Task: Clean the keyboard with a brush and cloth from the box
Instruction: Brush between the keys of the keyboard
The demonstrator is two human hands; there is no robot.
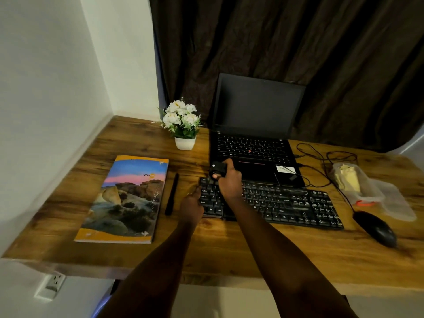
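Note:
A black keyboard [286, 203] lies across the wooden desk [229, 244] in front of an open laptop. My right hand [229, 182] grips a small black brush [217, 169] and holds it over the keyboard's far left corner. My left hand [191, 205] rests against the keyboard's left edge, fingers laid on the outer keys. At the right stands a clear plastic box [355, 182] with a yellow cloth [347, 179] inside; its lid [397, 203] lies beside it.
A black laptop [252, 138] stands behind the keyboard. A wired mouse [376, 228] and loose cables [321, 161] lie at the right. A book [128, 198], a black pen [172, 193] and a white flower pot [183, 125] occupy the left. A wall bounds the left side.

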